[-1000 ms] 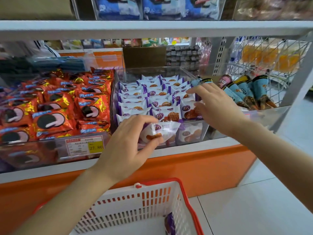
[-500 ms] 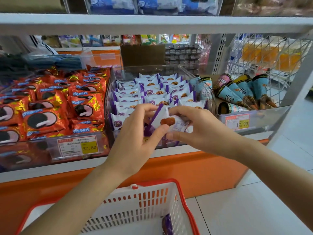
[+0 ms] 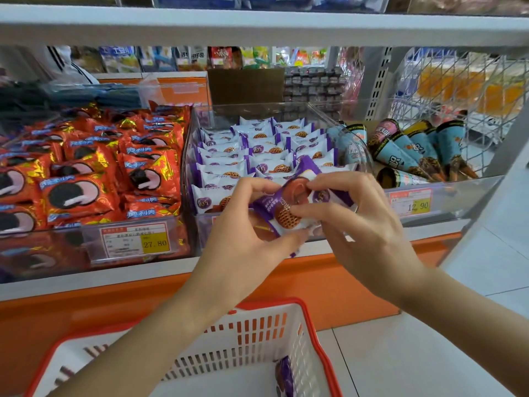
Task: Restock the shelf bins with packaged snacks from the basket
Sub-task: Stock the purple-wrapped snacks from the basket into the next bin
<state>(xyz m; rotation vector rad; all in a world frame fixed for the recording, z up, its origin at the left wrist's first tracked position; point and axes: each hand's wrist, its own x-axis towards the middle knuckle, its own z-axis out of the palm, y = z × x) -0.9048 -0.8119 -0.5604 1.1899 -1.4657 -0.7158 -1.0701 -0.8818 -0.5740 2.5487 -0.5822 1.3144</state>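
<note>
Price tag point(image 3: 134, 243), front wall of the left bin point(image 3: 43, 262): "27.80" on a yellow field; small print beside it illegible. Red-orange biscuit packs point(image 3: 77, 196) in that bin: white characters "奥利奥" on a blue band. Second price tag point(image 3: 410, 203), front wall of the right bin point(image 3: 463, 193): "12.90" on yellow. Cone wrappers point(image 3: 400, 156): large lettering, turned and cut off, unreadable. Purple-and-white snack packet point(image 3: 286, 219), pinched by left hand point(image 3: 246, 242) and right hand point(image 3: 363, 233): print too small to read.

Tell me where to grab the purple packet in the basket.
Pinch the packet by its upper end, coming straight down: it stands on edge beside the right wall of the basket, so the walls block the sides and only its top is free.
</note>
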